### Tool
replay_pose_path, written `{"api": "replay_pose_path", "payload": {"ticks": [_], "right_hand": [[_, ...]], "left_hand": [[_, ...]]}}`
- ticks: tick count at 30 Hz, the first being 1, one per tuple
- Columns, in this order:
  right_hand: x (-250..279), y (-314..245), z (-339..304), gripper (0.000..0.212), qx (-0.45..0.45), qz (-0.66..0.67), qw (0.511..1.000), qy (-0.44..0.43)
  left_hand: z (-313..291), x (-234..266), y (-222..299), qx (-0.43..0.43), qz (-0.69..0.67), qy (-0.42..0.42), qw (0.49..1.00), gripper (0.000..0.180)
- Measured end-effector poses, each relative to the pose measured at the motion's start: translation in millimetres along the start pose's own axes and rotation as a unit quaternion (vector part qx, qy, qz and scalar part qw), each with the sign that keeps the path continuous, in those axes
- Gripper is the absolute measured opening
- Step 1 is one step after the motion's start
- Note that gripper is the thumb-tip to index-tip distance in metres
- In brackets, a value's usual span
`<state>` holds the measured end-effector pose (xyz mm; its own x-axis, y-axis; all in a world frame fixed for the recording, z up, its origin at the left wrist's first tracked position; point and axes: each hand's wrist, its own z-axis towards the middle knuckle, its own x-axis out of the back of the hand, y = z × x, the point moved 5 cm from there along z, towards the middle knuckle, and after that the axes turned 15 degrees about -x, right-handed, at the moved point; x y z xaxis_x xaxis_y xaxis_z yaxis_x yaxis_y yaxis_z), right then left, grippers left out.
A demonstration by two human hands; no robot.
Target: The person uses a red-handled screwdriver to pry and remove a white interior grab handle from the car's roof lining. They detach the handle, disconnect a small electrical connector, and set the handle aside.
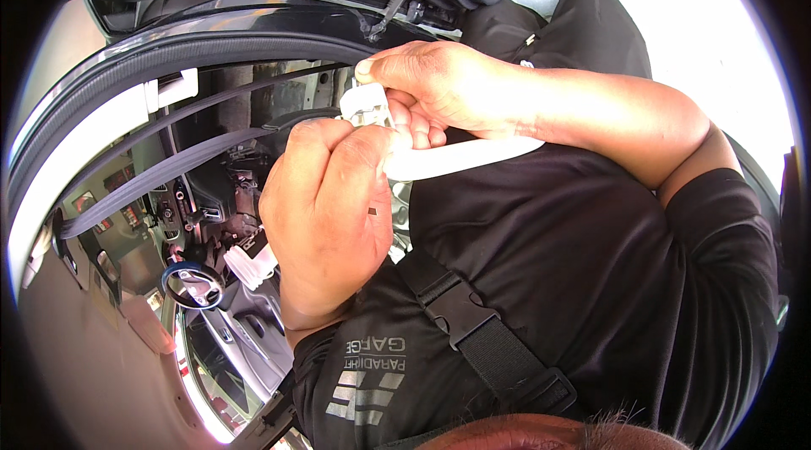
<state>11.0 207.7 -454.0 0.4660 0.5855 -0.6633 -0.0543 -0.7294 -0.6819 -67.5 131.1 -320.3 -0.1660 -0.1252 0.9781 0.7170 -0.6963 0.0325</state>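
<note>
Both hands meet in front of my chest at a small white plastic piece, shaped like a clip or bracket with a hollow underside. My right hand is closed, its thumb and fingers pinching the far end and right side of the piece. From the near side, my left hand grips the lower edge with bent fingers; its fingertips are partly hidden. A long, smooth white strip with a narrowing end reaches from beside the left fingers to beneath my right wrist. Whether it joins the small piece I cannot tell.
A car door opening with a black rubber seal curves along the left. A grey seat belt hangs across it. Inside are bare metal, a steering wheel and a far door. A black strap with a buckle crosses my chest.
</note>
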Motion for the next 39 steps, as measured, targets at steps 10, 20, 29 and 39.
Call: {"api": "replay_pose_path", "payload": {"ticks": [10,20,29,39], "right_hand": [[-1,0,-3,0.043,0.036,-0.062,0.997,0.001],[4,-4,-5,0.040,0.094,-0.059,0.994,-0.020],[20,1,1,0.030,0.060,-0.024,0.997,0.030],[42,-20,-1,0.026,0.117,0.079,0.984,0.111]], "left_hand": [[1,9,4,0.007,-0.001,-0.041,0.999,0.039],[-1,4,2,0.048,-0.024,-0.021,0.998,0.023],[-45,-37,-42,0.070,-0.380,0.252,0.887,0.011],[-38,-82,-36,0.016,-0.389,0.421,0.819,0.023]]}}
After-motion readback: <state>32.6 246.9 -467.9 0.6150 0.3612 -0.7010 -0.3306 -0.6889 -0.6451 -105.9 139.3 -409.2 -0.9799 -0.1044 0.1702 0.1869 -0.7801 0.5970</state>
